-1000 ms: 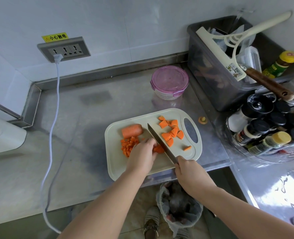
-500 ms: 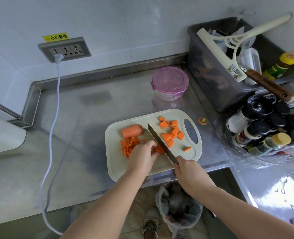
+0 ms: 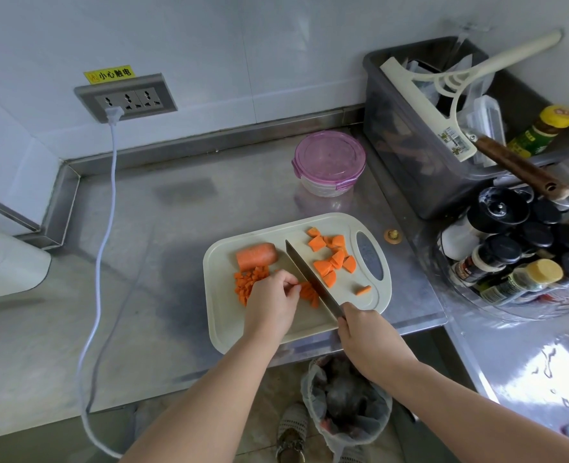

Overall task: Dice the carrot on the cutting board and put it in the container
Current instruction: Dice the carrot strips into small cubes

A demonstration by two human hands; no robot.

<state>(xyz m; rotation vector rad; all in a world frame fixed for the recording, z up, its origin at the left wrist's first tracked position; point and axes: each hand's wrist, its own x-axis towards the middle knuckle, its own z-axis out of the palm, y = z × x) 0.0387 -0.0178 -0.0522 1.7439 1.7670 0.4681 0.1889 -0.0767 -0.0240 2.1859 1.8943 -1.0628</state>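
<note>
Far left edge: white plastic appliance [image 3: 6, 265] on the stainless steel counter [image 3: 142, 262]. Grey three-gang wall socket [image 3: 126, 98] on the far wall, with a white cable [image 3: 104, 228] plugged in and running down over the counter's near edge. Cream plastic cutting board [image 3: 223, 315] lies at the counter's near edge, right of centre, with its handle slot to the right. On the board's far-left part: uncut orange carrot stub [image 3: 257, 255] lying on its side, and small orange carrot dice [image 3: 248, 282] heaped just near of it. Left hand [image 3: 271, 300] is over the board's middle with its fingers curled, fingertips pinning orange carrot strips [image 3: 309, 292] against the board, just left of the blade. Steel-bladed knife [image 3: 309, 279] runs diagonally, tip far-left, heel near-right, with its edge down at the strips. Right hand [image 3: 366, 335] is clenched round the knife handle at the board's near-right edge; the handle itself is hidden in the fist. Right of the blade: larger orange carrot chunks [image 3: 333, 259] scattered loosely, none touching the knife. Round clear container with a pink lid [image 3: 329, 162] stands on the counter beyond the board, well apart from it, lid on. Further right: dark grey plastic bin [image 3: 410, 155] holding a cream squeegee [image 3: 443, 91], then a cluster of dark-capped spice bottles [image 3: 516, 248]. Below the counter edge: bag-lined waste bin [image 3: 346, 396] on the floor.
</note>
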